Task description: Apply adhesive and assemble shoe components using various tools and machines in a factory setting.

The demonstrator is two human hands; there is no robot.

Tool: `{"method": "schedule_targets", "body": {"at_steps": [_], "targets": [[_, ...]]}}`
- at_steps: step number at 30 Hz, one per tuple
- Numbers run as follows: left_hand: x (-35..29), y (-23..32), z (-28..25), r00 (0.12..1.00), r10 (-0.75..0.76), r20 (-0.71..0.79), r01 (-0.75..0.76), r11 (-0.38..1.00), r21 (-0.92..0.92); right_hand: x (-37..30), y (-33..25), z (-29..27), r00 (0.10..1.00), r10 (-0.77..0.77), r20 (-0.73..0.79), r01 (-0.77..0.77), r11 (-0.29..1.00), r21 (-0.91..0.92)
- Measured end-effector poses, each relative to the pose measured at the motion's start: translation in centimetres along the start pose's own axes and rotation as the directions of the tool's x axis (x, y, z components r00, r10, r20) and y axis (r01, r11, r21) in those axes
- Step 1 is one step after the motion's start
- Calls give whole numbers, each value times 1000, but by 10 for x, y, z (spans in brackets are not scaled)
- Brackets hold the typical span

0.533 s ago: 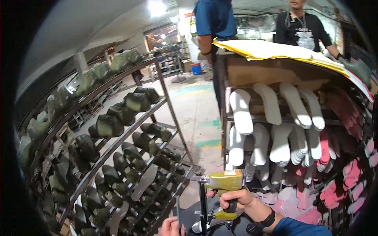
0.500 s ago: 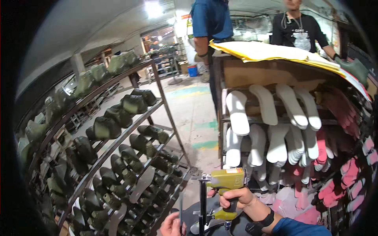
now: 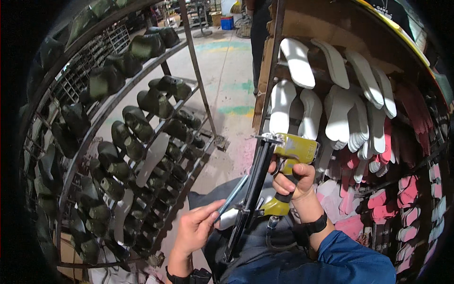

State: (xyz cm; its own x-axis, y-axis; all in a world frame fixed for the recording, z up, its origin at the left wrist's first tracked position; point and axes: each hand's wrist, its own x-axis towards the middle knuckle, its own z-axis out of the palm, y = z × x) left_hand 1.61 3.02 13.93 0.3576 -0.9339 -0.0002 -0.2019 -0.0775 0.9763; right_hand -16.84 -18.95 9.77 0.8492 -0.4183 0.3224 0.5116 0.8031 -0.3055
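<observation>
Yellow power tool (image 3: 297, 146) sits in the lower middle of the frame in the head view, the right hand (image 3: 301, 184) wrapped round its handle (image 3: 283, 197). Just left of it, the left hand (image 3: 196, 229) pinches a thin grey strip (image 3: 235, 191) by its lower end, beside the tool's black rail (image 3: 253, 190). Such an end-only pinch could let the strip tip or slip; an accidental squeeze might set the tool off.

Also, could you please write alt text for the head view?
A person's right grip holds a yellow stapler-like tool with a long black bar, while the left grip pinches a grey strip beside it. Dark green shoe lasts line a rack at left; white and pink insoles lie on shelving at right.
</observation>
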Motion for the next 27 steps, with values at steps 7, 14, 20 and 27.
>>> {"method": "schedule_targets", "body": {"at_steps": [7, 14, 20, 27], "targets": [[-11, 1, -9, 997, -77, 32, 76, 997, 9, -4, 13, -9, 997, 3, -72, -6, 999, -36], [11, 13, -22, 961, -125, 247, 92, 986, 139, -10, 19, -20, 997, 58, -46, -55, 996, 76], [53, 21, 14, 972, 93, 216, -136, 972, 191, -17, 18, -24, 996, 44, -71, -38, 996, 80], [50, 2, 48, 929, 366, 49, -368, 908, 198, -34, -6, -38, 987, -114, -113, 116, 993, 12]]}}
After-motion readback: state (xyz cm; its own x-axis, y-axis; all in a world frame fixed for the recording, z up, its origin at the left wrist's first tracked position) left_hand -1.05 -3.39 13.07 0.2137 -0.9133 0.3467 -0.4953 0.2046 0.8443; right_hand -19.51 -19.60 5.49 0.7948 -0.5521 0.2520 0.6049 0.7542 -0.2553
